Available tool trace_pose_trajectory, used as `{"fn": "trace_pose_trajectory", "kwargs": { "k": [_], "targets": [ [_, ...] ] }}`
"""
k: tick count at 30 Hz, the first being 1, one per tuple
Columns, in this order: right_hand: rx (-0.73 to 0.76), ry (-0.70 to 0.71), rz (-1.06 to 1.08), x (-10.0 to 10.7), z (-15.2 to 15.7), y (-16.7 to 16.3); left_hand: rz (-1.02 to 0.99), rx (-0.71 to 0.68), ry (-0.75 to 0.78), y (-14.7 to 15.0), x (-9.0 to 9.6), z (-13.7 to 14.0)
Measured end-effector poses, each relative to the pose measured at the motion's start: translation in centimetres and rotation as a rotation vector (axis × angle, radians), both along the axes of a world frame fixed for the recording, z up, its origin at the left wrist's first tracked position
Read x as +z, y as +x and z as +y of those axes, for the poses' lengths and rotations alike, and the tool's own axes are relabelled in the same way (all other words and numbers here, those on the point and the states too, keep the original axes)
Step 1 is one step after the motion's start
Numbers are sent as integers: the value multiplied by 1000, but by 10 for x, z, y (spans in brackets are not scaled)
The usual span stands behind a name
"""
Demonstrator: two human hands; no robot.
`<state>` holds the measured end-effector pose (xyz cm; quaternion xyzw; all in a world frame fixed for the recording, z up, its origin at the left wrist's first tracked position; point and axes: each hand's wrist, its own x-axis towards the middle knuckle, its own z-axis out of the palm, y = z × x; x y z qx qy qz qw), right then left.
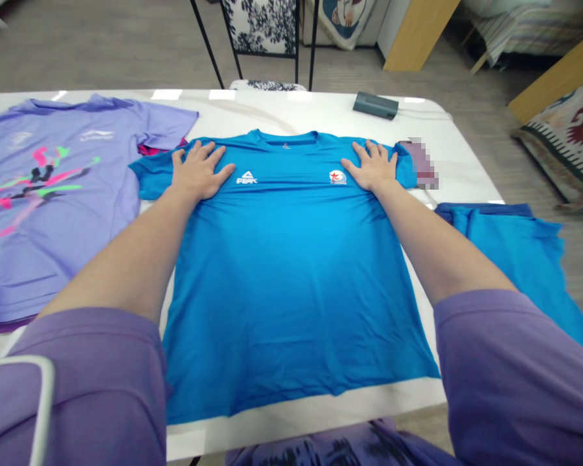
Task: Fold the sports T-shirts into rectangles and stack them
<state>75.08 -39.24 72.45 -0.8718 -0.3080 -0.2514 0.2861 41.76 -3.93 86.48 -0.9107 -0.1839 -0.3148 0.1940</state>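
Note:
A blue T-shirt [296, 272] lies spread front side up on the white table, its collar toward the far edge and its hem toward me. My left hand [199, 171] rests flat with fingers spread on the shirt's left shoulder area, beside the white chest logo. On the opposite shoulder my right hand [373, 167] lies flat too, fingers apart, just right of the round red-and-white badge. Both palms press on the fabric, and neither hand grasps anything. Slight creases run across the chest between the hands.
Left of the blue shirt lies a lilac T-shirt [53, 259] with a colourful print. More blue clothing [515, 252] hangs over the table's right edge. A dark grey device [376, 105] with a cable sits near the far edge. Behind the table [320, 113] stands a chair [261, 29].

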Motion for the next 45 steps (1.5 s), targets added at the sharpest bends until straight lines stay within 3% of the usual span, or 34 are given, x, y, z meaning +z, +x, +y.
{"fn": "trace_pose_trajectory", "kwargs": {
  "k": [4, 6, 8, 11, 15, 18, 21, 25, 27, 29, 33, 36, 38, 41, 45],
  "targets": [
    [-15, 32, -205, 18, -6, -41, -150, -73, 53, -9, -14, -70],
    [-18, 133, -248, 20, -13, -78, -213, -76, 44, -20, -32, -103],
    [1, 204, -209, 5, -28, -123, -213, -87, 30, -41, -60, -129],
    [126, 119, -121, -55, -66, -195, -87, -106, -4, -96, -122, -154],
    [258, 26, -107, -173, -128, -275, -15, -95, -29, -195, -216, -174],
    [291, -2, -80, -248, -161, -309, 9, -48, -45, -253, -272, -188],
    [278, 21, -36, -292, -179, -326, 21, -19, -45, -284, -311, -204],
    [304, 24, 2, -307, -198, -341, 30, -15, -95, -305, -338, -218],
    [341, 15, 0, -295, -208, -344, 24, -31, -116, -309, -332, -217],
    [370, 37, -29, -271, -215, -336, -24, -61, -109, -305, -308, -207],
    [395, 211, -81, -192, -198, -269, -189, -115, -116, -257, -213, -157],
    [387, 286, -67, -130, -155, -188, -199, -98, -135, -193, -137, -104],
    [342, 264, -55, -98, -122, -135, -178, -77, -146, -153, -100, -71],
    [221, 189, -48, -69, -87, -73, -147, -52, -169, -115, -73, -35],
    [5, 71, 38, -57, -75, -29, -150, -10, -156, -111, -71, -14]
  ]
}}
